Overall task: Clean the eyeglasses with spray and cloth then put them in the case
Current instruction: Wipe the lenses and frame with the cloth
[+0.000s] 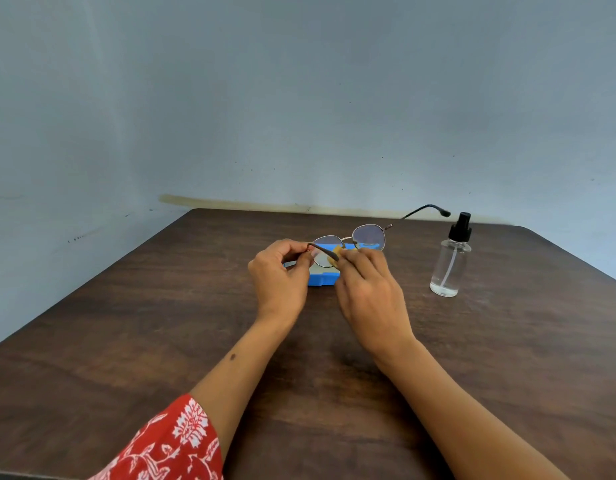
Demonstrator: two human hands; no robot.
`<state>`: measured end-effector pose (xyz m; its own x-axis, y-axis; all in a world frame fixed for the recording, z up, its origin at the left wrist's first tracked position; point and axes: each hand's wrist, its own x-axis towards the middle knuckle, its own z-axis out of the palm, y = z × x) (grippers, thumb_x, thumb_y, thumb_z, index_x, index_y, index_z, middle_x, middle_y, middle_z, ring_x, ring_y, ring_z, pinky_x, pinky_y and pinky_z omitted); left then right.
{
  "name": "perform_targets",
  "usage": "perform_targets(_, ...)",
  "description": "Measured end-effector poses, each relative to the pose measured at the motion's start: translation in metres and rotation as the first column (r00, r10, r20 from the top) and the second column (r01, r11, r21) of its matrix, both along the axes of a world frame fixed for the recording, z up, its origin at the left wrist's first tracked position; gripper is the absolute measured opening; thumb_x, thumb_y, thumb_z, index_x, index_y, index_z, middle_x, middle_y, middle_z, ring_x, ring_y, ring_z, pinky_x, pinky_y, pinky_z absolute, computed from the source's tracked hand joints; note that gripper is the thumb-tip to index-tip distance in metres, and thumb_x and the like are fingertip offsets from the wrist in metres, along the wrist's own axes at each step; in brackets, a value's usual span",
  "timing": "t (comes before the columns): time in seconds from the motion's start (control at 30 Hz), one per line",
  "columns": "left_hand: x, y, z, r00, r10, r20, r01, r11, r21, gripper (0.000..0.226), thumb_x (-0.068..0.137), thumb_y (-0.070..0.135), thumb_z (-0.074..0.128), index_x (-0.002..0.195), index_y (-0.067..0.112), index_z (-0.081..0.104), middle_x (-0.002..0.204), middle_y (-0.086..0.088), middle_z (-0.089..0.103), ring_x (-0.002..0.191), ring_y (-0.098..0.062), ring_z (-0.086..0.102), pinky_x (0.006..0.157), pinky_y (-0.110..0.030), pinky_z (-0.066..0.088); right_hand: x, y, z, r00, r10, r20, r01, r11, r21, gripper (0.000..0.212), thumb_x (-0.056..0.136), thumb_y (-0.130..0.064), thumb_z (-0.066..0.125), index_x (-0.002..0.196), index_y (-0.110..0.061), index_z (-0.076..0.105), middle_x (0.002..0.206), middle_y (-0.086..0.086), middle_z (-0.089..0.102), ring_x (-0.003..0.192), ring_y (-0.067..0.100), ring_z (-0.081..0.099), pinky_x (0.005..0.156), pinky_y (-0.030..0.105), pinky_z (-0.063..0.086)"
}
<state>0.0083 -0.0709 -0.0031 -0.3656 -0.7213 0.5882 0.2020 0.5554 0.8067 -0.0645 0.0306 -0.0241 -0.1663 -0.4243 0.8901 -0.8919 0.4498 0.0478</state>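
Dark wood-grain bench (pixel 126 341) against a pale blue wall (pixel 299 98); left hand (pixel 279 275) pinches thin metal round-lens eyeglasses (pixel 355 242), right hand (pixel 369 289) grip closed on a small yellow cloth (pixel 337 251).

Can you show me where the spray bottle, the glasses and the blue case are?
spray bottle (pixel 450 263): head view, on its clear body.
glasses (pixel 369 237): head view, on the right lens.
blue case (pixel 320 280): head view, on its front edge.

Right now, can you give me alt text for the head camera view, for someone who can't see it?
Two bare hands hold round wire-rimmed eyeglasses above a blue case on a dark wooden table: the left hand pinches one hinge, the right hand presses a small yellow cloth against a lens. A clear spray bottle stands upright to the right.
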Motion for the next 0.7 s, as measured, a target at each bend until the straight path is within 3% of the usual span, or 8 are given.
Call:
perform_targets(0.2,-0.001,-0.001,-0.002,1.0,0.006,0.021,-0.006,1.0,-0.018,0.013,0.076,0.0,0.07,0.078,0.013,0.073,0.075,0.007,0.069,0.075,-0.004,0.066,0.073,-0.026,0.056,0.012,-0.003,0.0,0.987,0.158,0.037,-0.161,0.983,0.084,0.033,0.08,-0.011,0.044,0.097,0.0,0.07,0.09,0.008,0.067,0.089,0.019,0.045,0.08,0.029,0.044)
perform_targets(0.3,-0.001,-0.001,-0.002,1.0,0.011,0.015,-0.011,1.0,-0.013,0.013,0.076,0.0,0.07,0.077,0.012,0.072,0.076,0.005,0.069,0.075,-0.006,0.067,0.073,-0.026,0.056,0.011,0.0,0.003,0.976,0.211,0.049,-0.213,0.976,0.035,0.03,0.081,-0.009,0.047,0.098,0.001,0.07,0.093,0.009,0.068,0.091,0.02,0.047,0.082,0.03,0.044)
perform_targets(0.4,-0.002,0.003,0.0,1.0,0.002,0.029,-0.001,0.999,-0.04,0.014,0.077,0.0,0.069,0.079,0.013,0.072,0.075,0.009,0.067,0.075,0.001,0.065,0.07,-0.018,0.054,0.004,0.003,0.006,0.991,0.128,0.038,-0.125,0.99,-0.073,0.028,0.083,-0.007,0.05,0.102,0.005,0.068,0.101,0.013,0.067,0.1,0.022,0.049,0.088,0.031,0.045)
perform_targets(0.53,-0.002,0.01,0.0,0.999,-0.034,0.036,0.037,0.997,-0.072,0.011,0.076,0.0,0.07,0.08,0.01,0.074,0.073,0.011,0.065,0.074,0.012,0.06,0.065,-0.007,0.048,-0.007,0.002,0.003,0.998,-0.034,-0.054,0.035,0.999,0.024,0.026,0.078,0.002,0.06,0.102,0.006,0.067,0.102,0.017,0.067,0.103,0.026,0.048,0.092,0.033,0.042)
perform_targets(0.7,-0.001,0.006,0.0,1.0,-0.017,0.003,0.017,0.999,-0.05,0.014,0.077,0.0,0.07,0.08,0.013,0.073,0.073,0.016,0.064,0.074,0.009,0.061,0.064,-0.007,0.047,0.003,-0.003,0.003,0.996,0.056,-0.074,-0.052,0.997,0.057,0.029,0.081,-0.005,0.049,0.101,0.002,0.069,0.097,0.011,0.068,0.098,0.023,0.048,0.089,0.032,0.041)
